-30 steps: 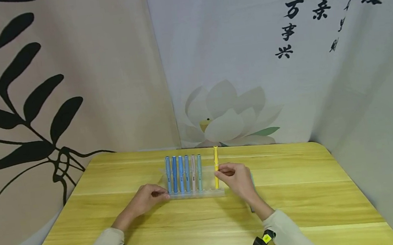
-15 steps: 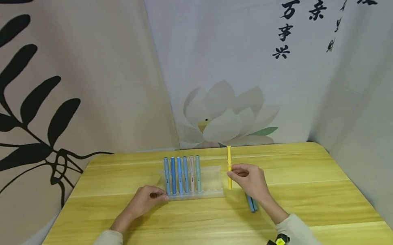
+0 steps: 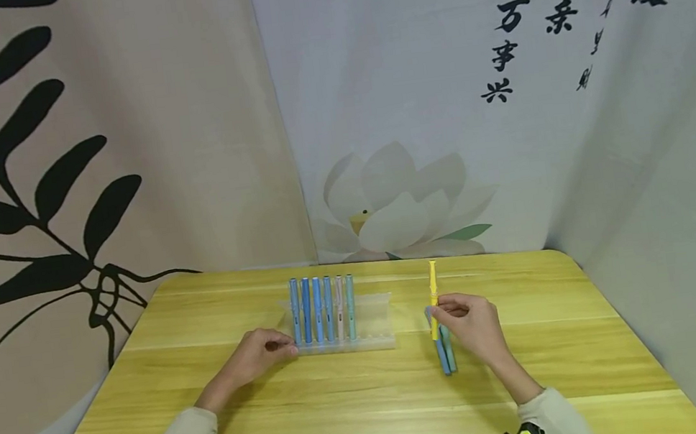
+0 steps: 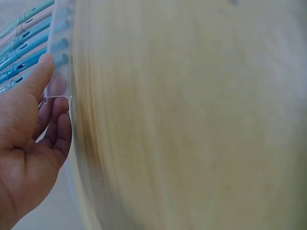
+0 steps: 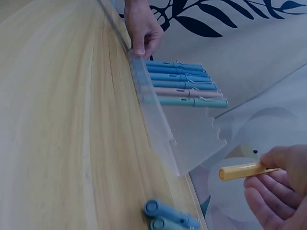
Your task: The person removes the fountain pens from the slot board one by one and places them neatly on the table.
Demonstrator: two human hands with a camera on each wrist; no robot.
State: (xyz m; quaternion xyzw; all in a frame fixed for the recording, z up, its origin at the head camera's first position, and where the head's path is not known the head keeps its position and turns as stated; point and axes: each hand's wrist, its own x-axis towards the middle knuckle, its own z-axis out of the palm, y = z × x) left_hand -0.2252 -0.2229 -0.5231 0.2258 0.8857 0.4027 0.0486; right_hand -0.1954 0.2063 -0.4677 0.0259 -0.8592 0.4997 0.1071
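- Yellow pen point(image 3: 432, 285): R of the clear rack point(image 3: 373, 319), well apart from it, approx. upright; looks held up over the loose pens, but contact w/ them can't be told.
- R hand point(image 3: 475, 324): R of rack, fingers grasping yellow pen, thumb vs. fingertips partway along barrel.
- L hand point(image 3: 264, 349): at rack's L front corner, fingers grasping it, thumb on the front lip, others curled by the end edge.
- Handling (est.): pen prob. light, stiff, smooth plastic; could roll or twist in a loose pinch. Not esp. fragile; clip likely the weak bit.
- Best hold: mid-barrel, thumb opp. fingers, off the clip.
- Rack (est.): thin, clear, stiff, prob. light, may slide if bumped; hold by end or front lip, as L hand does.
- In rack, toward its L end: 4 blue pens point(image 3: 318, 311), then pink pen point(image 3: 340, 308), then mint pen point(image 3: 351, 307), side by side.
- R of rack, lying on counter point(image 3: 347, 420): loose blue pen point(image 3: 441, 357) + loose green pen point(image 3: 448, 349), next to each other.
- Brands/labels: none legible on pens or rack.
- Writing: backdrop point(image 3: 216, 153) behind rack has black Chinese chars; "万事兴" point(image 3: 504, 53) readable, also 远亲, others cut off or lost in folds.
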